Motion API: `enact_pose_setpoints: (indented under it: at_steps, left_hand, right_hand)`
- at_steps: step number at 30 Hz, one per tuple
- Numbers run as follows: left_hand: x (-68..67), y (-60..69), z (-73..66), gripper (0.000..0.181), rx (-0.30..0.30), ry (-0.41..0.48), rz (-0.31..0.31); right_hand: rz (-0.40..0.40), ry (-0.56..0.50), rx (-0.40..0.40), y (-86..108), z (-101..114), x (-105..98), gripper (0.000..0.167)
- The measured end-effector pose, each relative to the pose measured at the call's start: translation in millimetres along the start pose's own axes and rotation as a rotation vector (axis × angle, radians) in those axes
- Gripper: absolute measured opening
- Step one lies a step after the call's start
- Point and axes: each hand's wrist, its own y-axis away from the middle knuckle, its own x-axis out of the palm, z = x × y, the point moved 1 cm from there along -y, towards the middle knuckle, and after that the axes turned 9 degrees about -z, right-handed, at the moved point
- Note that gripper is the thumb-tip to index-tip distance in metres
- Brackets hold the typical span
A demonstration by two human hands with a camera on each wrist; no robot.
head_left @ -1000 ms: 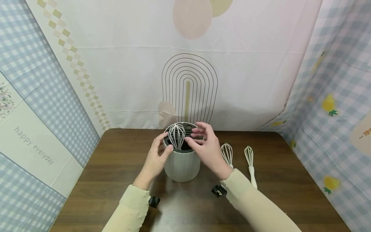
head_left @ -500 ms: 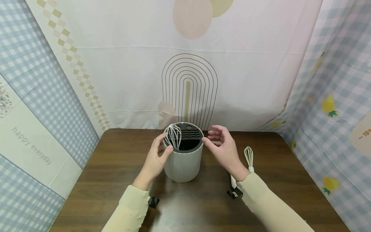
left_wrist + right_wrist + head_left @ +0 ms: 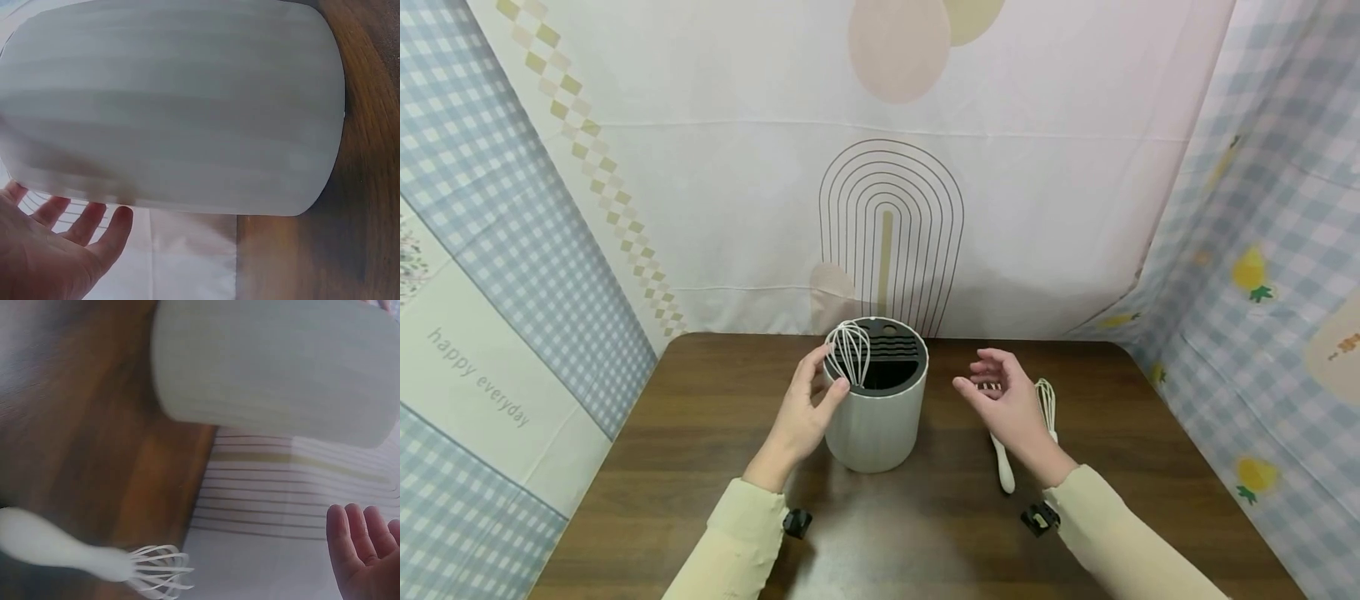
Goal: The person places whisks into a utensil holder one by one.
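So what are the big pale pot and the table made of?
The pale pot looks like smooth matte plastic, maybe coated metal: its sides shade softly. The table seems wood, or wood-look laminate: brown grain streaks with a slight shine.

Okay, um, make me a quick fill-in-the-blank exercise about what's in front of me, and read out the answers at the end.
The whisk in the holder has its wire end pointing ____.
The right hand is holding ____.
Besides that one, ____ more whisks lie on the table.
The cloth on the left is printed with the words "happy ____".

Missing words: up; nothing; two; everyday.
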Motion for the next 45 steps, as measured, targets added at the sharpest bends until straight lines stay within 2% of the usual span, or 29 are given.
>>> enact_pose_setpoints:
  at_steps: [2, 9, 15, 21, 29, 35, 38, 45]
  left_hand:
    - [1.1, 0.2, -2.3, 0.054, -0.007, -0.019, -0.001]
    - [11.4, 0.3, 35.6, 0.062, -0.03, -0.06, -0.034]
    - [13.2, 2.6, 35.0, 0.066, -0.017, -0.093, -0.068]
    - [12.9, 3.0, 36.4, 0.065, 0.001, -0.089, -0.083]
    - [13.2, 0.5, 36.7, 0.065, -0.027, -0.064, -0.063]
    - [11.0, -0.7, 12.7, 0.063, -0.022, -0.027, -0.041]
    - [10.6, 0.0, 5.7, 0.062, -0.021, -0.025, -0.028]
    - [15.7, -1.6, 40.3, 0.063, -0.021, -0.045, -0.022]
  right_hand:
    - [-0.001, 0.028, 0.014, 3.1, -7, -3, 0.054]
    - [-0.011, 0.097, 0.077, 9.0, -65, -10, 0.061]
    - [-0.003, 0.173, 0.128, 16.6, -91, -15, 0.066]
    - [-0.012, 0.201, 0.21, 24.5, -104, -17, 0.069]
    - [-0.001, 0.22, 0.326, 31.3, -120, -18, 0.074]
    - [0.002, 0.203, 0.386, 33.8, -124, -15, 0.074]
    - [-0.009, 0.188, 0.407, 34.7, -126, -13, 0.072]
    - [0.009, 0.191, 0.461, 37.1, -130, -9, 0.068]
